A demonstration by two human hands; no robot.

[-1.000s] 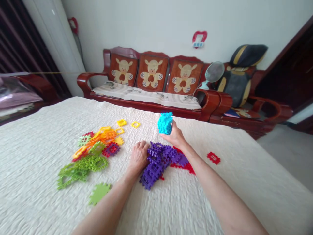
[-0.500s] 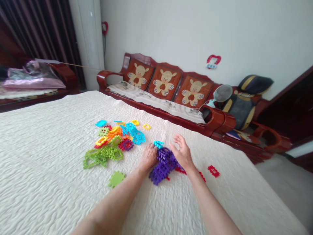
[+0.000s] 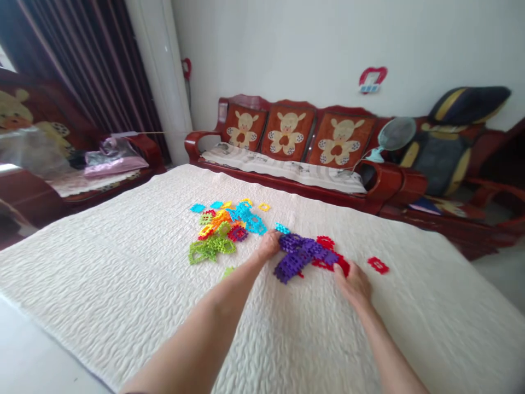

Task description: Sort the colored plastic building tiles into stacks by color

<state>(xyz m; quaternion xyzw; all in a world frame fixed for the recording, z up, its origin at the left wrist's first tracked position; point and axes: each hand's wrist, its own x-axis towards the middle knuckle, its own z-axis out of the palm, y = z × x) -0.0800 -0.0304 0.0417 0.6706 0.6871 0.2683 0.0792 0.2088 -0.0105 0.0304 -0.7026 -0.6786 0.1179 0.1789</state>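
My left hand (image 3: pixel 269 244) rests with curled fingers at the left edge of a heap of purple interlocking toy pieces (image 3: pixel 296 257). Touching or just beyond its fingertips are light-blue pieces (image 3: pixel 282 229); whether they are gripped is hidden. On the heap's right side, my right hand (image 3: pixel 356 283) has its thumb and fingers around the near end of red interlocking pieces (image 3: pixel 343 265). More red pieces (image 3: pixel 325 242) lie behind and partly under the purple ones.
A mixed pile of green pieces (image 3: pixel 211 248), orange pieces (image 3: pixel 221 220) and blue pieces (image 3: pixel 255 223) lies left of my left hand. One red piece (image 3: pixel 378 265) lies apart at the right. Everything sits on a cream quilted cover (image 3: pixel 156 273); a wooden sofa (image 3: pixel 287 183) stands behind.
My right hand has come down from above the purple heap to the red pieces at its right. My left hand stays at the heap's left edge. The camera view has shifted.
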